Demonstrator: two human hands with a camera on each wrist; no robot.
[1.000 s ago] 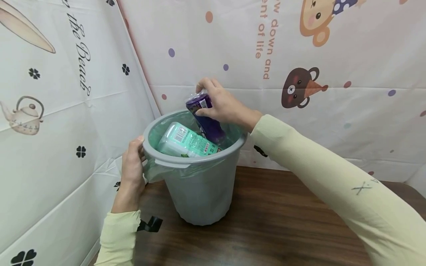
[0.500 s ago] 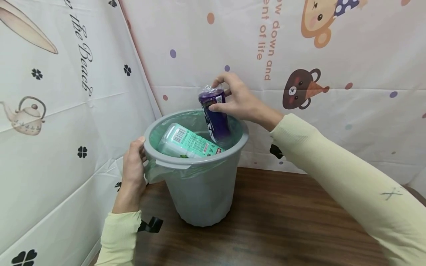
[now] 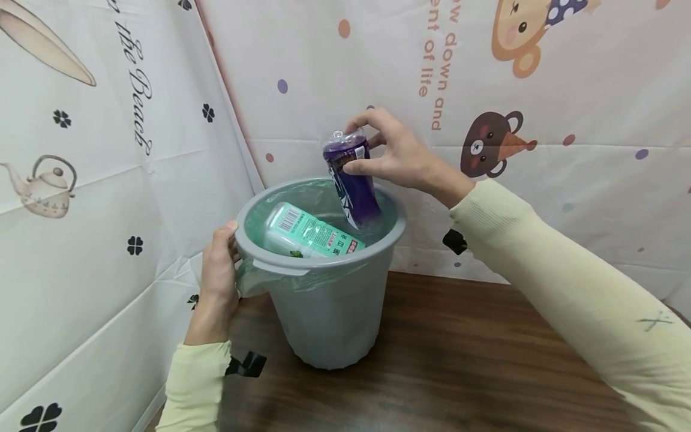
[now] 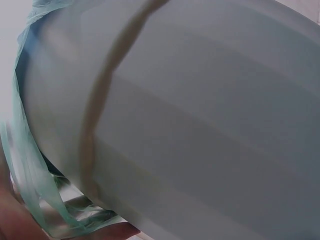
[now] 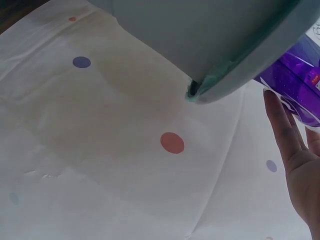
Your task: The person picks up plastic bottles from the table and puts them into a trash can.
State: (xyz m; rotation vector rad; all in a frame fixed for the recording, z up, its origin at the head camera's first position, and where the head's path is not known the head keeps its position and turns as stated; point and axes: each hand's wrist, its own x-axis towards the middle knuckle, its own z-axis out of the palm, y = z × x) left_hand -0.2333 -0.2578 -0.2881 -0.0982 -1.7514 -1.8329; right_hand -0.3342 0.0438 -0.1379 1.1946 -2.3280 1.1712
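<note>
My right hand (image 3: 396, 153) grips a purple-labelled plastic bottle (image 3: 353, 183) near its upper end, thumb on the near side. The bottle stands tilted, its lower part inside the mouth of a grey trash bin (image 3: 329, 312). In the right wrist view, fingers lie along the purple bottle (image 5: 295, 80) beside the bin's rim. At the bin's left side, my left hand (image 3: 218, 270) holds the rim and the green bag liner (image 3: 254, 279) folded over it. A clear bottle with a green label (image 3: 313, 231) leans inside the bin, its lower end hidden by the rim.
The bin stands on a dark brown wooden table (image 3: 464, 354). White printed cloths hang close behind (image 3: 324, 78) and to the left (image 3: 178, 198). Black straps dangle from both wrists, the left strap (image 3: 251, 364) near the bin's base.
My right hand has drawn the purple bottle up and to the right, bringing it more upright. The left hand stays at the rim, and the green-labelled bottle has barely shifted.
</note>
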